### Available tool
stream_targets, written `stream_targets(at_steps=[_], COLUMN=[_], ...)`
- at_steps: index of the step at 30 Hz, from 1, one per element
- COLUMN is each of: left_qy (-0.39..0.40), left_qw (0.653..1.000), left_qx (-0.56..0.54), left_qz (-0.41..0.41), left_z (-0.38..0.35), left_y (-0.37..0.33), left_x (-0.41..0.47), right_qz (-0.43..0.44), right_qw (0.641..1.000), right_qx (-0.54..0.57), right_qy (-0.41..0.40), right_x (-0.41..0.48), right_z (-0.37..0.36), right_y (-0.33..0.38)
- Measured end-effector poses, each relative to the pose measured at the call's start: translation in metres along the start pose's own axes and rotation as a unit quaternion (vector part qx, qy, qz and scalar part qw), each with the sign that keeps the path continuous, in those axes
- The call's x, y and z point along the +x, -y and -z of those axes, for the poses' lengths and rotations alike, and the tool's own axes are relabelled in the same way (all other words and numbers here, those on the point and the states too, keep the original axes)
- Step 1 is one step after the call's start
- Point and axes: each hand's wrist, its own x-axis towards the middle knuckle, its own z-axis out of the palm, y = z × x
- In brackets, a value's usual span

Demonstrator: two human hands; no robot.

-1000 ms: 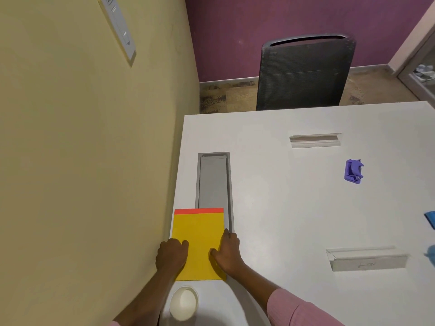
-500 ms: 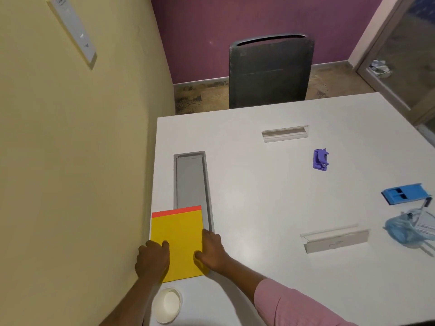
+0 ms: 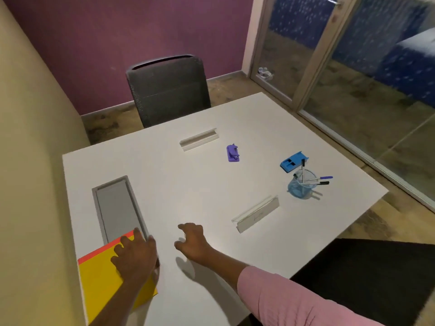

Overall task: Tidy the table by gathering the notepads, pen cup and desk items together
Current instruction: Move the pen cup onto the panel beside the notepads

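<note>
Gathering underway: my left hand (image 3: 135, 254) flat on yellow notepad (image 3: 101, 276); my right hand (image 3: 193, 241) loosely curled, empty. Next: reach two o'clock for pen cup (image 3: 299, 189).

I see a white square worktop (image 3: 188, 189) with a grey rectangular recessed tray (image 3: 117, 208) set into it along the left side. A yellow paper notepad with an orange-red top strip (image 3: 101, 274) lies flat at the near-left corner, its top edge overlapping the recess's near end. Far centre there's a white plastic channel strip (image 3: 199, 139). A second white strip with faint writing (image 3: 256, 214) is right of centre. A small purple plastic gadget (image 3: 233, 153) sits beyond it. On the right side, a blue plastic block (image 3: 293, 161) lies just behind a clear blue-tinted pen cup (image 3: 300, 188), which is upright with marker pens (image 3: 315, 181) leaning out.
</note>
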Motion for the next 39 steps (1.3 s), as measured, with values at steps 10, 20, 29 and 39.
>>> stream_targets(at_steps=[10,20,29,39], left_qy=[-0.046,-0.065,-0.061,-0.051], left_qw=[0.982,0.954,0.939,0.924], left_qx=[-0.037,-0.075,-0.072,-0.063], left_qz=[-0.182,-0.282,-0.331,-0.374], left_z=[0.018,0.042,0.036,0.030], left_y=[-0.095,-0.166,-0.220,-0.295], left_x=[-0.032,-0.066,-0.082,-0.112], right_qz=[-0.065,-0.105,-0.111,-0.108], right_qw=[0.978,0.953,0.942,0.941], right_qx=[0.111,0.156,0.146,0.105], right_qy=[-0.161,-0.239,-0.280,-0.303], right_x=[-0.062,-0.106,-0.125,-0.136], right_z=[0.075,0.123,0.166,0.234], right_y=[-0.035,-0.070,-0.089,-0.135])
